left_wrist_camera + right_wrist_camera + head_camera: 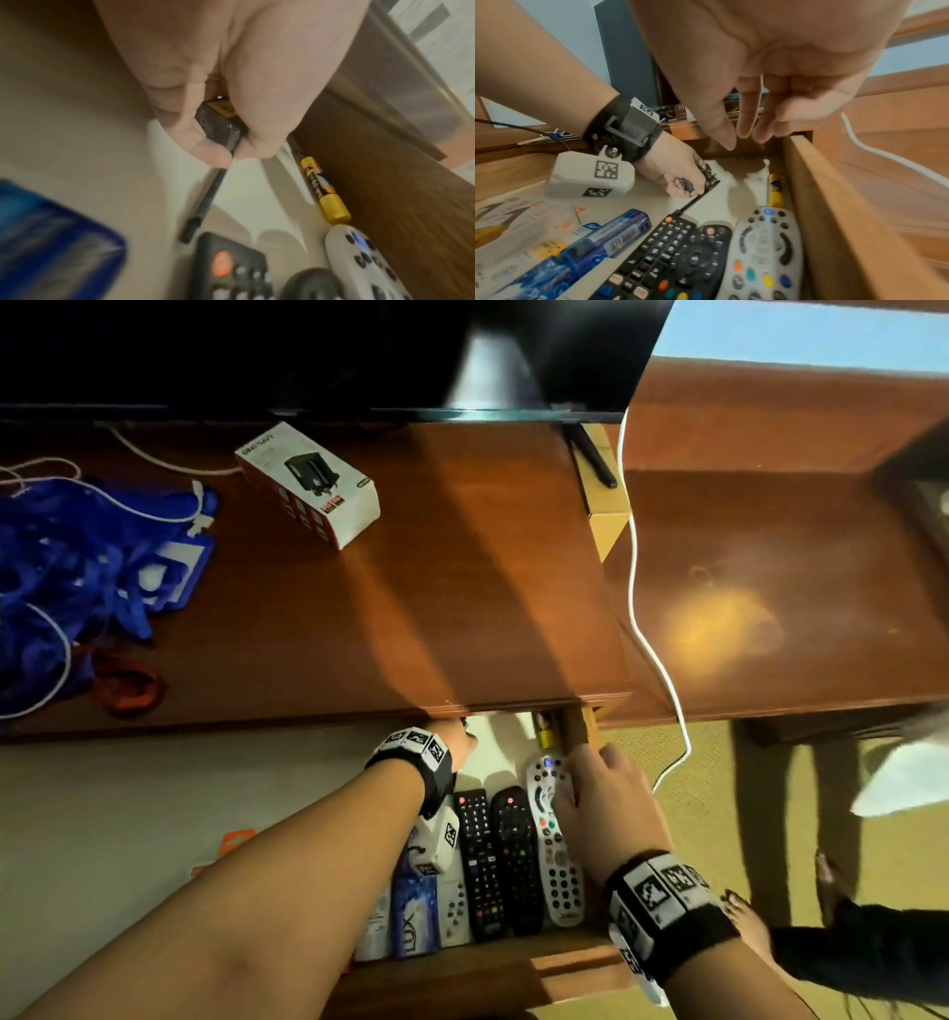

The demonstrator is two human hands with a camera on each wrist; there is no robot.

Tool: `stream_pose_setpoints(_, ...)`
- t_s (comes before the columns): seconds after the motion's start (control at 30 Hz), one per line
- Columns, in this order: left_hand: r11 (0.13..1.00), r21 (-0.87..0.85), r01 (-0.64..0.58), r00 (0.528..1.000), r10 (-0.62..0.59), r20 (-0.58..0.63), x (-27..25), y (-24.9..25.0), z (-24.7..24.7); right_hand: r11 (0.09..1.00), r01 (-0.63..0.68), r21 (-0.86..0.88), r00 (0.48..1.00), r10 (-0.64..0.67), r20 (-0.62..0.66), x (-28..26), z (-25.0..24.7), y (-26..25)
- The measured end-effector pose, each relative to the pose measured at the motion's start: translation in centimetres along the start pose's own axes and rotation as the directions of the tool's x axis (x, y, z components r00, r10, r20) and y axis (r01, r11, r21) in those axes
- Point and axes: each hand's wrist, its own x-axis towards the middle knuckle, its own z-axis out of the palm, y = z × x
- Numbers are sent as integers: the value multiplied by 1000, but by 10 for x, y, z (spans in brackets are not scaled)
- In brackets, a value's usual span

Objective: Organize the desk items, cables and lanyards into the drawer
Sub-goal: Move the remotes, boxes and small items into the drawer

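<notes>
The wooden drawer (477, 963) is pulled out below the desk. My left hand (464, 737) reaches into its back part and grips a small black item (221, 121) with a yellow label and a thin black stem; the same black item (711, 178) shows from the right wrist. My right hand (580, 778) hovers over the top of a grey remote (557, 865), fingers relaxed and holding nothing. Two black remotes (495, 860) lie beside it. A pile of blue lanyards (77, 567) and a white cable (46, 505) lie on the desk's left.
A white boxed adapter (308, 485) sits on the desk (462, 582) under a dark screen (257, 351). Another white cable (642, 608) hangs down the desk's right side. In the drawer are a yellow marker (323, 188) and blue boxes (416, 916). A red item (128, 688) lies near the lanyards.
</notes>
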Motion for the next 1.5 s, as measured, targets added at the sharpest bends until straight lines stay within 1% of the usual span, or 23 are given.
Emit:
stream_pose_setpoints(0.03, 1000, -5, 3, 1000, -3, 3, 3, 6, 0, 1000, -26, -9, 999, 25, -35, -1, -3, 6)
stream_pose_setpoints(0.07, 1000, -13, 12, 1000, -12, 3, 5, 12, 0, 998, -60, -10, 997, 59, -41, 0, -4, 11)
stream_pose_setpoints(0.1, 1000, -14, 21, 1000, -21, 1, 5, 16, 1, 995, -99, 0, 995, 99, -21, 1, -5, 16)
stream_pose_setpoints(0.17, 999, -9, 31, 1000, -31, -1, 6, 20, 4, 982, -182, 56, 982, 179, 66, 5, -3, 23)
stream_pose_setpoints(0.23, 999, -14, 47, 999, -47, -13, 4, 19, 6, 966, -229, 117, 962, 207, 176, 8, -1, 28)
stream_pose_setpoints(0.3, 998, 4, 60, 997, -60, -39, 2, 15, 10, 964, -226, 140, 951, 187, 245, 9, 1, 31)
stream_pose_setpoints(0.33, 998, 4, 66, 996, -66, -58, 3, 10, 13, 966, -220, 139, 951, 180, 253, 9, 2, 31)
stream_pose_setpoints(0.47, 995, -67, 68, 984, -78, -159, -2, -6, 20, 965, -221, 138, 952, 183, 246, 10, 2, 32)
stream_pose_setpoints(0.63, 992, -68, 102, 973, -114, -203, -7, -15, 18, 968, -216, 127, 953, 181, 241, 11, 3, 32)
stream_pose_setpoints(0.73, 990, -103, 96, 976, -114, -186, -6, -15, 15, 965, -226, 133, 951, 189, 243, 12, 4, 31)
stream_pose_setpoints(0.83, 993, -104, 61, 985, -77, -156, -6, -3, 15, 963, -237, 129, 949, 200, 244, 12, 4, 31)
stream_pose_setpoints(0.93, 987, -155, 41, 991, -59, -119, 0, 8, 21, 964, -236, 125, 950, 201, 241, 12, 5, 30)
stream_pose_setpoints(1.2, 984, -175, -32, 993, 12, -115, 5, 29, 28, 956, -260, 138, 945, 223, 239, 11, 5, 29)
stream_pose_setpoints(1.3, 968, -248, -40, 997, 23, -72, 5, 33, 31, 956, -260, 133, 941, 220, 257, 11, 3, 29)
stream_pose_setpoints(1.4, 946, -316, -77, 997, 78, -8, 5, 30, 32, 946, -287, 151, 930, 238, 279, 13, 1, 30)
stream_pose_setpoints(1.5, 967, -223, -125, 992, 125, -13, -7, 18, 24, 937, -321, 141, 920, 272, 283, 15, -5, 27)
